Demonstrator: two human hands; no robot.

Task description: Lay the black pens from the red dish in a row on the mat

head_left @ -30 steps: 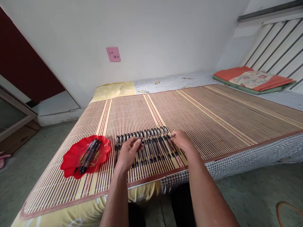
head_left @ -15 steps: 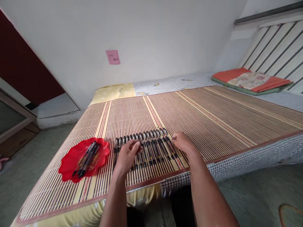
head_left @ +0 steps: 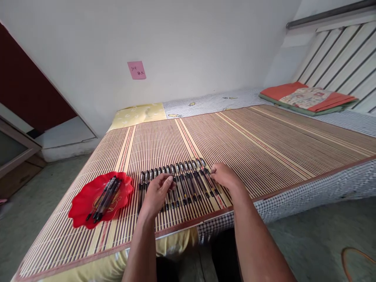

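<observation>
A row of several clear-barrelled black pens (head_left: 188,182) lies side by side on the slatted bamboo mat (head_left: 164,141), caps pointing away from me. My left hand (head_left: 158,192) is over the left half of the row, thumb and fingers curled together; it covers parts of some pens, and whatever is between its fingertips is hidden. At the row's right end, my right hand (head_left: 223,174) has bent fingers with the tips close against the last pen (head_left: 210,178). I cannot make out whether they grip it. Left of the row, a red scalloped plate (head_left: 80,199) holds several more pens (head_left: 105,197).
The mat covers a bed with a yellow and checked sheet (head_left: 141,113). A folded orange and floral cloth (head_left: 308,98) lies at the far right beside a white slatted railing (head_left: 337,58). On the wall behind is a pink note (head_left: 136,70).
The whole view has shifted slightly, with the scene sliding a little left. Both hands keep nearly the same place and pose over the pens.
</observation>
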